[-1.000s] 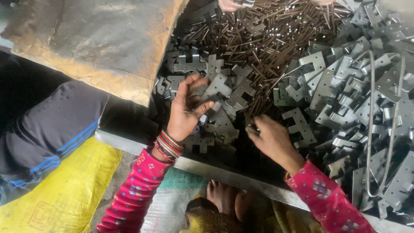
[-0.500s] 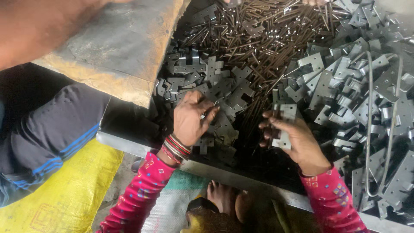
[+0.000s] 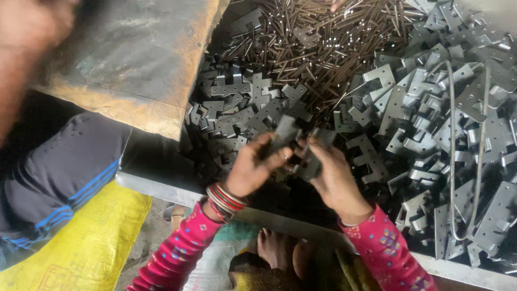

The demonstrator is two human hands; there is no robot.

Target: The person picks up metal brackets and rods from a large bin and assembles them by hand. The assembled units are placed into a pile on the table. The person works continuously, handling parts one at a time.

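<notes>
My left hand (image 3: 253,168) grips a flat grey notched metal plate (image 3: 284,134) between thumb and fingers. My right hand (image 3: 334,175) holds a second grey metal plate (image 3: 312,161), and the two pieces meet between my hands just above the tray's near edge. Both wrists wear pink patterned sleeves, and red bangles ring the left wrist. Below and beyond my hands lies a heap of notched plates (image 3: 237,108). A pile of thin dark metal pins (image 3: 301,43) lies farther back.
Larger bent grey brackets (image 3: 431,108) fill the right side, with a bent wire loop (image 3: 463,161) over them. A worn board (image 3: 129,59) leans at left. Another person's blurred arm (image 3: 27,48) and dark trouser leg (image 3: 59,172) are left, above a yellow sack (image 3: 81,248). The tray's rim (image 3: 161,188) runs along the front.
My hands have come together. The left picked a plate from the heap and drew it back toward me; the right brought its plate in from the right to meet it.
</notes>
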